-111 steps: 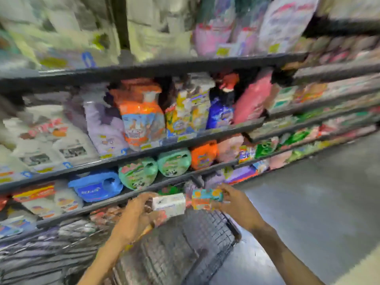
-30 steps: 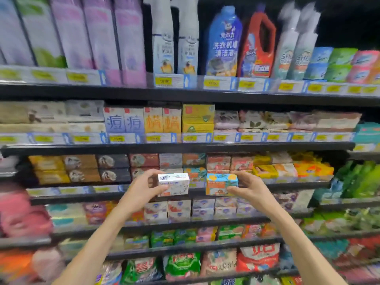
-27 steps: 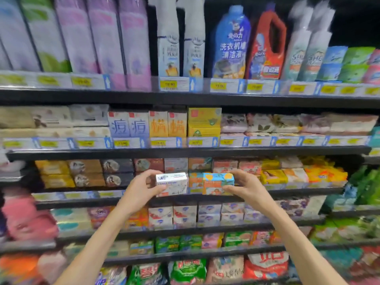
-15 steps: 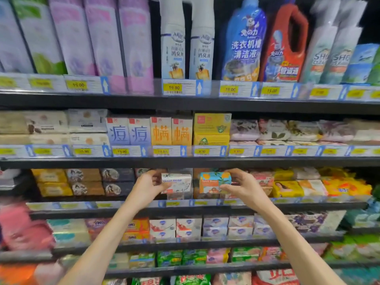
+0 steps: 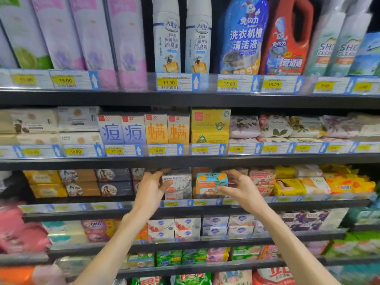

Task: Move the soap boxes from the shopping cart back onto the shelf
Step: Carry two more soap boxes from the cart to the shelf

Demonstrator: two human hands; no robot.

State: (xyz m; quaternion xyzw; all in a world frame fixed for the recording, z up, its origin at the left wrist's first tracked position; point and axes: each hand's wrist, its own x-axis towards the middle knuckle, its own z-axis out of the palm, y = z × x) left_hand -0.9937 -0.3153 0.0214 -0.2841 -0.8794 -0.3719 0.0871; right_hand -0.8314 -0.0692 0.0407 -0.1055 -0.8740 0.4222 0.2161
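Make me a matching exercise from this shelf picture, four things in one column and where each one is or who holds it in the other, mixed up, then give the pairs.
Things:
1. white Goat Soap box
2. blue and orange soap box
3. red jug
4. green soap packs

Places:
A. top shelf
B. gripped by right hand
C. shelf two below the hands
D. gripped by left hand

Pairs: 1-D, 2-B, 3-A, 4-C

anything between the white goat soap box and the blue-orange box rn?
Head view: only a narrow dark gap separates the white goat soap box from the blue-orange box; nothing visible in it, and they don't touch.
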